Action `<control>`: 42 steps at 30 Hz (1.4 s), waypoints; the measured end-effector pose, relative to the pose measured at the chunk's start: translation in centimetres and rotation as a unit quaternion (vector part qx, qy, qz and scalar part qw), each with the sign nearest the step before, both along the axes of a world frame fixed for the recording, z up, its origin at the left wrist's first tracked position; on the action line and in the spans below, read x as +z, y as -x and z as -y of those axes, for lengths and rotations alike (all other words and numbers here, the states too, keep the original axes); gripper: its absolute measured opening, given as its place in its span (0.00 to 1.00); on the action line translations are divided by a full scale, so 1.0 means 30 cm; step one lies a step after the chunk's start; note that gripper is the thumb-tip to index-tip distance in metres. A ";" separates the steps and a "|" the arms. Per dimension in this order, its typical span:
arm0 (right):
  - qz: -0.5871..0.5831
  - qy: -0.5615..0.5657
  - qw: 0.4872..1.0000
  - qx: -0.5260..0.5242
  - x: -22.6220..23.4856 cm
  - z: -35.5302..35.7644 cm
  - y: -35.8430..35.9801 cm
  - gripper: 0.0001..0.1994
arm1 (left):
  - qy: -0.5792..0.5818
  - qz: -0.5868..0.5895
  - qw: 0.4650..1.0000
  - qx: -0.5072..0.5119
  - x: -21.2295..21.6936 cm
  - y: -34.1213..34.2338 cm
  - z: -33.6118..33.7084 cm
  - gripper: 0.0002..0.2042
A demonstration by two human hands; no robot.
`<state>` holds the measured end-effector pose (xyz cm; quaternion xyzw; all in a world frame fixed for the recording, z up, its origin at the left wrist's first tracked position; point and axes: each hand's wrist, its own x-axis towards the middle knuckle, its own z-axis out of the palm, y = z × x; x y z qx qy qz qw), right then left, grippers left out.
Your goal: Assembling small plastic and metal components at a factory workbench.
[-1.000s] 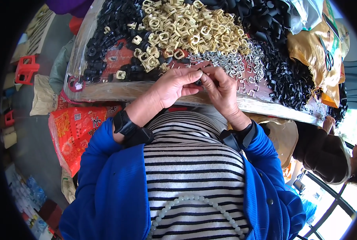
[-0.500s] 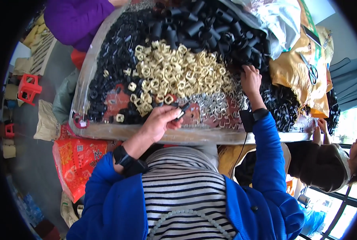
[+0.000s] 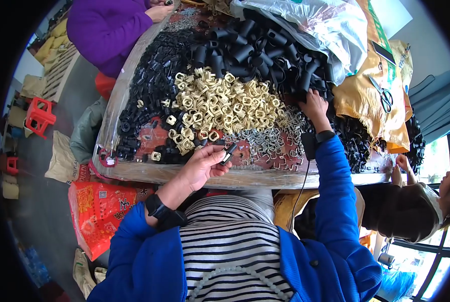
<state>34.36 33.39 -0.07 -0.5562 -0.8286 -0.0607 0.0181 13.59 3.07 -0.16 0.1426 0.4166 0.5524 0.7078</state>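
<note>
My left hand is closed, thumb and fingers pinching a small black plastic part with a pale patch on it, above the table's near edge. Farther right, my right hand reaches to the edge of a heap of black plastic tubes. Its fingers are curled down among the dark pieces, and whatever they grip is hidden. Between the hands lie a pile of cream plastic clips and a scatter of small silvery U-shaped metal clips.
Small black parts cover the table's left side. At right lie a yellow woven sack, scissors and a clear plastic bag. Co-workers sit at far left, in a purple sleeve, and at right. A red stool stands left.
The view has shifted, so the table sits slightly lower in it. My left hand still holds the black part, now tilted more upright. My right hand stays by the black tubes.
</note>
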 end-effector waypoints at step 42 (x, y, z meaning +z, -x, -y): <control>-0.355 0.381 0.737 0.431 0.134 0.655 0.134 0.30 | -0.043 -0.122 0.990 -0.059 0.052 -0.019 -0.047 0.14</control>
